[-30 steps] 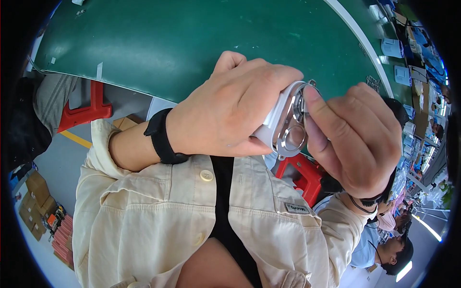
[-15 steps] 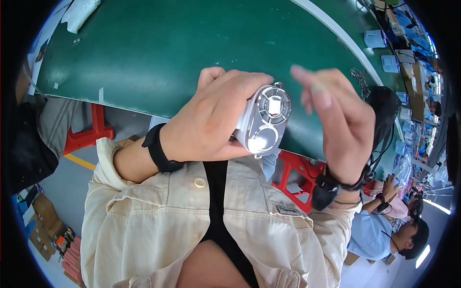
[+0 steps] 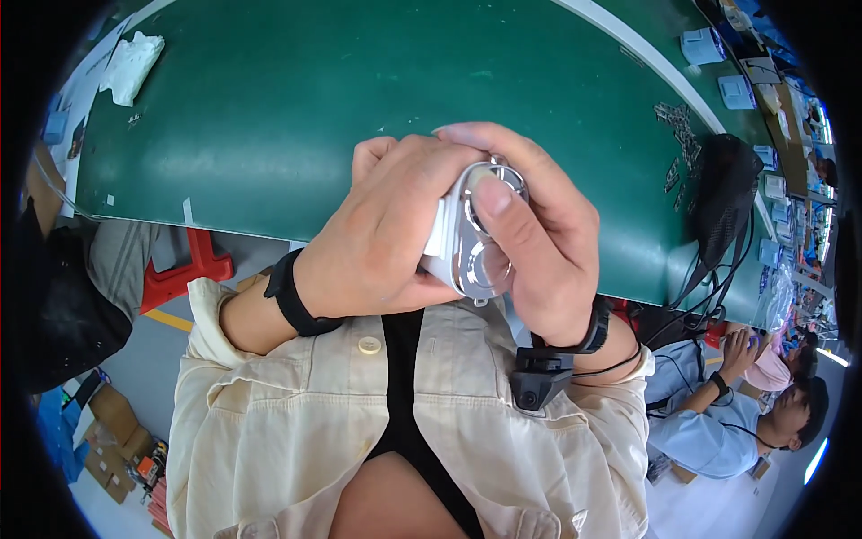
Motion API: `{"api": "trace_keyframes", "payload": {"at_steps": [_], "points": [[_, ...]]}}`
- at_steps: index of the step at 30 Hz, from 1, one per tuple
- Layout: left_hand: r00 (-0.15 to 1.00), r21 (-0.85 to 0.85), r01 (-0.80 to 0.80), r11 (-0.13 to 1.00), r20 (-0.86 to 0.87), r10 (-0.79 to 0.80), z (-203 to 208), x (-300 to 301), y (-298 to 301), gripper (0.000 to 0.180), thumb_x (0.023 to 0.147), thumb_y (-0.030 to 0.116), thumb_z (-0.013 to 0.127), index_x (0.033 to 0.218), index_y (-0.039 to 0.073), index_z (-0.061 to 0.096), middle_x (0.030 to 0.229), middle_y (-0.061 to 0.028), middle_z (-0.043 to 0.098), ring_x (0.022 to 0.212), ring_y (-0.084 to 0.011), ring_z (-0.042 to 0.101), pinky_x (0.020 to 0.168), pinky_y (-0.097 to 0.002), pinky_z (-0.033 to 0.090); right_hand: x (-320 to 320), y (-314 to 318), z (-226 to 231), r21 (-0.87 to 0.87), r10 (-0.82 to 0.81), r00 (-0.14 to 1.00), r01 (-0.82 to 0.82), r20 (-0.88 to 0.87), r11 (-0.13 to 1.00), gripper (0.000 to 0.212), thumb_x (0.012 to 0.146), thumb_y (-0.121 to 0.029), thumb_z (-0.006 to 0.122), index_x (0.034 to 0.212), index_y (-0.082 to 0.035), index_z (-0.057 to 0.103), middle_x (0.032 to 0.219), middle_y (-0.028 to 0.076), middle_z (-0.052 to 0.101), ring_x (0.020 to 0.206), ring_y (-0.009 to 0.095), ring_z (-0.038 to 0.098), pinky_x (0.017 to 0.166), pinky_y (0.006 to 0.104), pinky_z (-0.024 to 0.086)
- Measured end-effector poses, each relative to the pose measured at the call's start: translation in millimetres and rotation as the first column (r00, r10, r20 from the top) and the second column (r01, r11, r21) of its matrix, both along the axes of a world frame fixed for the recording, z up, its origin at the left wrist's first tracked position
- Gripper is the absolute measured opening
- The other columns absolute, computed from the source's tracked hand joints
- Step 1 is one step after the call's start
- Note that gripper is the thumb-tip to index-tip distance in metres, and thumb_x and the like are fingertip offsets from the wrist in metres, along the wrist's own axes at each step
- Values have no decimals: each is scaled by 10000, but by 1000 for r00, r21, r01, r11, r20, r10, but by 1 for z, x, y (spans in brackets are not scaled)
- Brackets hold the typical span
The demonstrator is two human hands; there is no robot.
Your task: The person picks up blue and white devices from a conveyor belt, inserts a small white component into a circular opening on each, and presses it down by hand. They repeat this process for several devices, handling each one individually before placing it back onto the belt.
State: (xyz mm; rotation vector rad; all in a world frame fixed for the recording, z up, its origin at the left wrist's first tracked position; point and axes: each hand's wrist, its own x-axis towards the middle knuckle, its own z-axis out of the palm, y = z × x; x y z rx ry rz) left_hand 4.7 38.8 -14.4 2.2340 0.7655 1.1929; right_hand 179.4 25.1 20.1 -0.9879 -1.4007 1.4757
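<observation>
My left hand (image 3: pixel 382 220) is closed around the body of a white device with an oval, mirror-like silver end (image 3: pixel 478 269). Two round parts, one above the other, show on that silver end, which faces up toward me. Across it comes my right hand (image 3: pixel 548 238), its thumb pressed on the upper round part and its fingers curled around the far side. The thumb hides much of the upper round part, and most of the white body is hidden behind my left hand. Both hands hold the device above the near edge of the green table.
On the green table (image 3: pixel 269 117), a crumpled white plastic bag (image 3: pixel 132 67) lies far left. Small metal pieces (image 3: pixel 680 130) and a black mesh bag (image 3: pixel 725 180) with cords lie at right. Red stools (image 3: pixel 190 269) stand below the edge. A co-worker in light blue (image 3: pixel 709 440) sits at right.
My right hand has come in from the right and taken hold of the device, its thumb now on the silver end. My left hand keeps its grip. The view has shifted slightly.
</observation>
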Motion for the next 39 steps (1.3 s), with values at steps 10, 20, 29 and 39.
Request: {"api": "trace_keyframes", "payload": {"at_steps": [10, 20, 29, 39], "points": [[999, 6, -34, 999, -28, 34, -3, -1, -1, 790, 649, 205, 826, 1304, 50, 413, 1153, -122, 542, 1037, -316, 520, 908, -444, 338, 1, 8, -1, -219, 90, 859, -228, -503, 949, 434, 960, -186, 537, 1338, 23, 492, 1409, 194, 461, 1253, 233, 495, 1055, 348, 386], [999, -53, 4, 999, 37, -2, -8, -4, -3, 843, 630, 174, 845, 1322, 47, 381, 1188, -142, 523, 1065, -351, 514, 951, -457, 329, 3, 9, -8, -160, 136, 930, -200, -341, 967, 527, 941, -219, 574, 1377, 46, 442, 1440, 216, 420, 1299, 272, 459, 1076, 381, 360], [937, -165, 254, 953, 285, -201, -15, -11, 3, 991, 657, 130, 879, 1387, 30, 216, 1320, -194, 445, 1145, -272, 532, 943, -383, 443, 0, 1, 3, 577, -18, 961, -151, 276, 803, 785, 787, -144, 736, 1454, -1, 347, 1403, 196, 450, 1253, 305, 493, 1031, 368, 401], [948, -101, 7, 995, 317, 26, -7, -15, 4, 1158, 593, 254, 922, 1438, 27, 163, 1406, -234, 332, 1325, -340, 364, 1069, -463, 333, 23, 83, 29, 361, 84, 975, -155, 205, 920, 935, 708, -146, 806, 1474, -8, 287, 1352, 183, 478, 1224, 292, 514, 1018, 369, 422]]}}
